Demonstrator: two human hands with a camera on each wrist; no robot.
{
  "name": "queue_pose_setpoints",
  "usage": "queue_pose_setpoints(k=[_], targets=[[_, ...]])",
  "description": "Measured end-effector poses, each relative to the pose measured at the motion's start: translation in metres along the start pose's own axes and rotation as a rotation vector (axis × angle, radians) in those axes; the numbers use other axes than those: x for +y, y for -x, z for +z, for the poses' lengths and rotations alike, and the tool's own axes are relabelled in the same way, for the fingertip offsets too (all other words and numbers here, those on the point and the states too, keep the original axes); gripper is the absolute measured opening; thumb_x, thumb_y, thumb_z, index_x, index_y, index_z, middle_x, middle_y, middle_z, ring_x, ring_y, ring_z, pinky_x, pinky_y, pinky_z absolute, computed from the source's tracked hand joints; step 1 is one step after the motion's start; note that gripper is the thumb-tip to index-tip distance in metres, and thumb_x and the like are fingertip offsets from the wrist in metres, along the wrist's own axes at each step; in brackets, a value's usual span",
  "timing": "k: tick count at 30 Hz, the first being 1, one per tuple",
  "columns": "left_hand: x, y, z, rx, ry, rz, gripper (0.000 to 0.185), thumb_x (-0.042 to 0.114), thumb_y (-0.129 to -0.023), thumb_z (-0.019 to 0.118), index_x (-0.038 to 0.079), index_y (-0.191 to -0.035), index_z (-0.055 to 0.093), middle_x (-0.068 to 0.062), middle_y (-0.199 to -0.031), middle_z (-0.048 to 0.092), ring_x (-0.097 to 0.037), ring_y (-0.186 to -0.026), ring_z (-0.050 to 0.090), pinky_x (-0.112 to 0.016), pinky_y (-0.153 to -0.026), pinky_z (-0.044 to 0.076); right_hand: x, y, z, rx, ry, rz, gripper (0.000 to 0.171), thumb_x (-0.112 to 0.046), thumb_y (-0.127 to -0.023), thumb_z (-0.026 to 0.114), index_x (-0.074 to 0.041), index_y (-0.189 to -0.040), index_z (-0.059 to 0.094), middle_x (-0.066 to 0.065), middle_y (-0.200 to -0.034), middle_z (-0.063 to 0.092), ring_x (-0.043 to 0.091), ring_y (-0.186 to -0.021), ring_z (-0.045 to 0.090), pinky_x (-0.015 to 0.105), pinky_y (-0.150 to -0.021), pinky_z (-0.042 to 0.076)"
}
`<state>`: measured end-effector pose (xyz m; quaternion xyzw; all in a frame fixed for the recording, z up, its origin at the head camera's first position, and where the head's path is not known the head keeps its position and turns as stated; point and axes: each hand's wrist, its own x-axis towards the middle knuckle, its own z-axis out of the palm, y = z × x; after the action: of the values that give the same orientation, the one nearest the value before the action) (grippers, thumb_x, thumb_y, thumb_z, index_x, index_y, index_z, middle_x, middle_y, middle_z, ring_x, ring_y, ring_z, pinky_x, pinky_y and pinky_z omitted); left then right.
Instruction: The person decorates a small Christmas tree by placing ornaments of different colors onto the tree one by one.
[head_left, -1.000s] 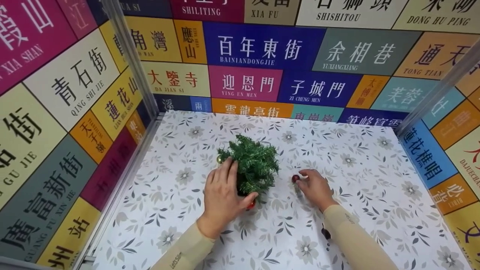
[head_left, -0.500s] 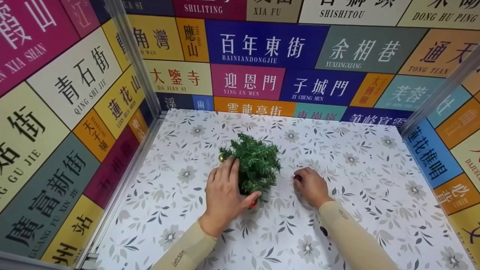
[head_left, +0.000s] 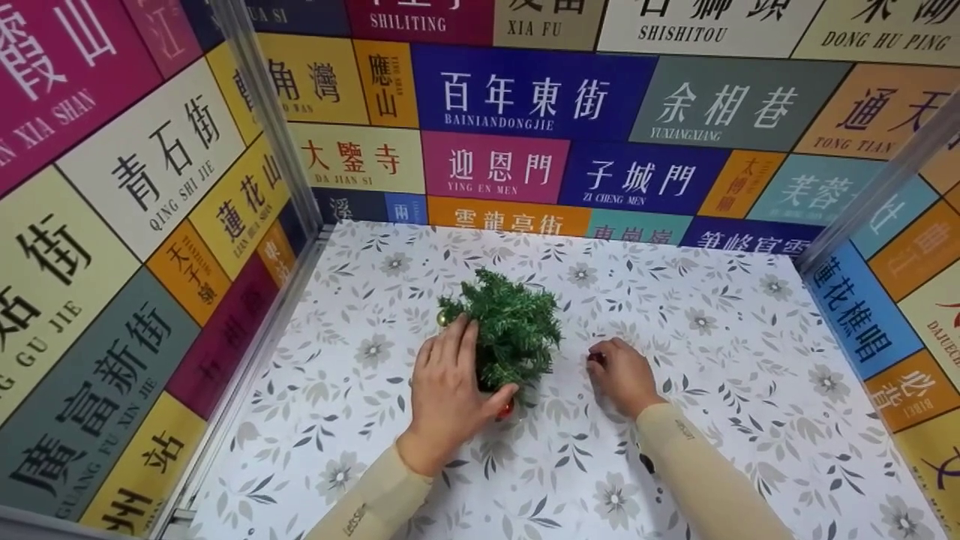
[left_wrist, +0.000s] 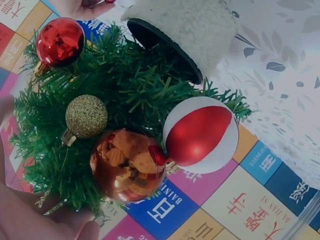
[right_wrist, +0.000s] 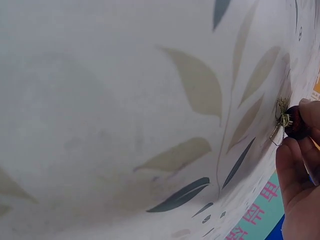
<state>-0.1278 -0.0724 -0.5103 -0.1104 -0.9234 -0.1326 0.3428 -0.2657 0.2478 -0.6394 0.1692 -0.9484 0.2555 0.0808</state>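
A small artificial Christmas tree [head_left: 521, 319] stands near the middle of the table, with my left hand [head_left: 446, 379] curved round its left side, thumb in front. Close up in the left wrist view, the tree bears a shiny red bauble [left_wrist: 60, 42], a glittery gold one [left_wrist: 86, 116], a coppery one [left_wrist: 127, 167] and a red-and-white one [left_wrist: 201, 134]. Its pale base [left_wrist: 192, 30] has a dark rim. Right of the tree, my right hand [head_left: 628, 375] pinches a small dark red bauble [right_wrist: 297, 125] with a gold string loop [right_wrist: 282, 121], mostly hidden by fingers in the head view.
A white cloth with a grey leaf and flower print [head_left: 720, 420] covers the table. Panels of coloured street-name signs [head_left: 525, 90] rise at the back and both sides, with metal posts [head_left: 281, 127] at the corners. A small black thing [head_left: 646, 462] shows beside the right sleeve.
The right hand has turned and drawn its fingers over the dark red bauble, which shows less than before. My left hand stays on the tree, which has not moved on the table.
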Motion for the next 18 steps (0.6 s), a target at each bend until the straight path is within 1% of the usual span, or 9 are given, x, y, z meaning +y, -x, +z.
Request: queue_pose_setpoints(k=[4, 9, 14, 18], targets=[[-0.003, -0.001, 0.000, -0.004, 0.027, 0.016, 0.104, 0.071, -0.073, 0.071, -0.002, -0.143, 0.048, -0.018, -0.146, 0.047, -0.033, -0.125, 0.052, -0.047, -0.107, 0.036, 0.000, 0.000, -0.003, 0.002, -0.006, 0.019, 0.022, -0.017, -0.089, 0.076, -0.008, -0.109, 0.072, 0.008, -0.102, 0.066, 0.031, -0.094, 0.064, 0.048, -0.087, 0.050], [-0.008, -0.001, -0.002, -0.012, 0.047, 0.029, 0.105, 0.069, -0.072, 0.074, -0.003, -0.143, 0.047, -0.019, -0.146, 0.047, -0.034, -0.124, 0.052, -0.046, -0.108, 0.035, 0.002, 0.000, -0.004, -0.005, -0.033, 0.054, 0.022, -0.018, -0.088, 0.078, -0.007, -0.107, 0.074, 0.010, -0.101, 0.069, 0.030, -0.093, 0.066, 0.048, -0.084, 0.051], [-0.011, -0.002, -0.004, -0.022, 0.059, 0.045, 0.104, 0.067, -0.072, 0.076, -0.003, -0.143, 0.047, -0.020, -0.146, 0.046, -0.034, -0.123, 0.053, -0.045, -0.108, 0.035, 0.002, -0.001, -0.005, 0.001, -0.056, 0.068, 0.022, -0.017, -0.087, 0.078, -0.007, -0.106, 0.075, 0.009, -0.100, 0.071, 0.029, -0.092, 0.067, 0.048, -0.083, 0.052], [-0.014, -0.002, -0.005, -0.030, 0.060, 0.051, 0.103, 0.067, -0.072, 0.075, -0.003, -0.143, 0.047, -0.020, -0.146, 0.046, -0.034, -0.122, 0.053, -0.046, -0.107, 0.036, 0.002, -0.003, -0.005, -0.010, -0.073, 0.084, 0.021, -0.018, -0.087, 0.078, -0.008, -0.106, 0.076, 0.008, -0.099, 0.072, 0.027, -0.091, 0.068, 0.048, -0.082, 0.052]])
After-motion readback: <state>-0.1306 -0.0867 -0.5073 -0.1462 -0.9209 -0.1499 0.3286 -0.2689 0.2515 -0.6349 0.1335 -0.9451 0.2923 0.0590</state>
